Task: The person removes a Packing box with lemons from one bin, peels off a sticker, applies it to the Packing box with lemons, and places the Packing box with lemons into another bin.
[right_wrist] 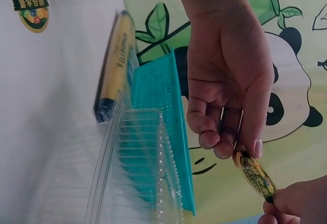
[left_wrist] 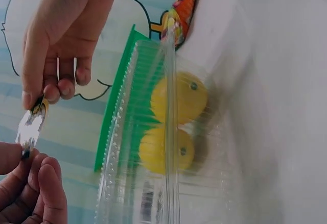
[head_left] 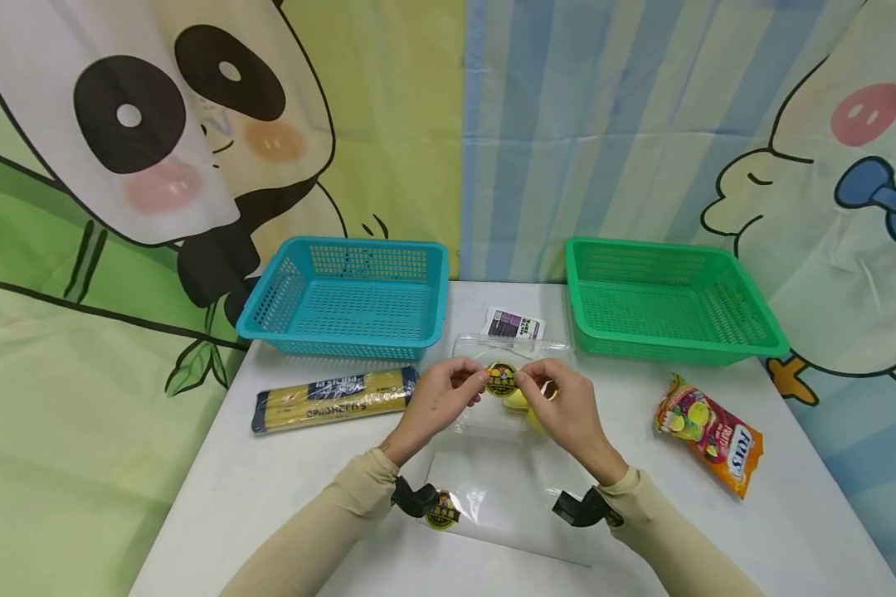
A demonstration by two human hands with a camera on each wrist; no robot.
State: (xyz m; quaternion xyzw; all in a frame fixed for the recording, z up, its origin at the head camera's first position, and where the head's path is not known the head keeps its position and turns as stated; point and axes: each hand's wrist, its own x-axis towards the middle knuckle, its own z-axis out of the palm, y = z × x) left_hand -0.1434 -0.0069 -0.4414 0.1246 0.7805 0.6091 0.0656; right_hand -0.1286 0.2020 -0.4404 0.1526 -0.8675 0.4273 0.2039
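Observation:
Between both hands a round black-and-gold sticker [head_left: 502, 379] is stretched, pinched at its two side edges. My left hand [head_left: 442, 400] grips one edge between thumb and forefinger; my right hand [head_left: 567, 408] pinches the opposite edge. Below them on the table stands a clear plastic clamshell box [head_left: 478, 421], its lid closed over yellow round fruits [left_wrist: 180, 97], two of which show in the left wrist view. A transparent sheet [head_left: 508, 497] lies in front of the box, bearing another such sticker [head_left: 442, 511] at its left corner.
A blue basket [head_left: 358, 338] stands at back left, a green basket [head_left: 672, 347] at back right. The spaghetti pack [head_left: 336, 401] lies left of the box, an orange-red snack bag [head_left: 709, 435] to the right. Behind the box is a small purple-and-white packet [head_left: 513, 323].

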